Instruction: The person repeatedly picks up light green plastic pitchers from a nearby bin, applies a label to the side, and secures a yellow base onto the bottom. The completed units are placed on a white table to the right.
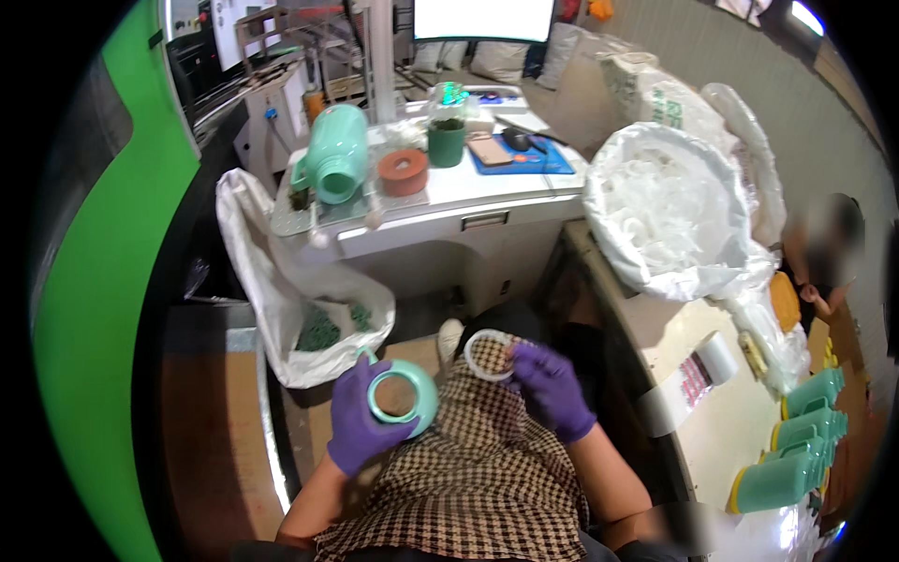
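My left hand (354,417), in a purple glove, grips a mint-green plastic jug body (427,398) in front of my lap. The jug's round mouth faces up, and a handle shows on its far left side. In my right hand (554,389), also gloved in purple, a white plastic ring (469,354) is pinched at its right edge. Checked fabric shows through the ring's middle. The ring and the jug are apart, with the ring to the right and slightly farther off.
A white sack (245,234) with green scraps stands at left. The white desk (421,220) bears another mint jug (337,150) and orange tape (403,172). On the right counter (646,323) are a bag of white rings (670,211), a label roll (716,358) and several jugs (773,482). Another person (824,248) sits far right.
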Available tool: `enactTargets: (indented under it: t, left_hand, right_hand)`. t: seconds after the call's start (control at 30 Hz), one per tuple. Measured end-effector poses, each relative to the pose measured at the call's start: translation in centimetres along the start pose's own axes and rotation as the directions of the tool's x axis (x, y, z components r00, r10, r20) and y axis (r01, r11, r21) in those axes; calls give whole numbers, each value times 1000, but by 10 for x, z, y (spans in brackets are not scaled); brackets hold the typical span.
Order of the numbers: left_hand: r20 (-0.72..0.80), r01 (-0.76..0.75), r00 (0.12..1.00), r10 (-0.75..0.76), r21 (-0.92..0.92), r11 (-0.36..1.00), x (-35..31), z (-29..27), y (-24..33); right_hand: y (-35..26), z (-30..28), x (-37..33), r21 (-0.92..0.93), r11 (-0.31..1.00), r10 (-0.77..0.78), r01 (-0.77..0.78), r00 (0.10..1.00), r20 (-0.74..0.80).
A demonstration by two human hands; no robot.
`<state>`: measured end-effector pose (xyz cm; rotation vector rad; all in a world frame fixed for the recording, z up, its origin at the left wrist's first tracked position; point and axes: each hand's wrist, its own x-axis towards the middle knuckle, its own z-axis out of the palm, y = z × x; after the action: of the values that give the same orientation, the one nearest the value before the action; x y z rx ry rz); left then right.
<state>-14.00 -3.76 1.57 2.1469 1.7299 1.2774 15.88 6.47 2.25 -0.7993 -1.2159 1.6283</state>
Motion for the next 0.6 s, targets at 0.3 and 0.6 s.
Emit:
enactTargets:
  t: [0.3,0.6]
  left_hand:
    - [4,-177,984,178,117,977,11,5,9]
    - [-56,-292,955,293,18,956,33,28,24]
  right_hand:
    - [25,-5,-27,-891,-179,-530,418,721,445]
    - [-36,71,-23,-435,650,-452,623,777,438]
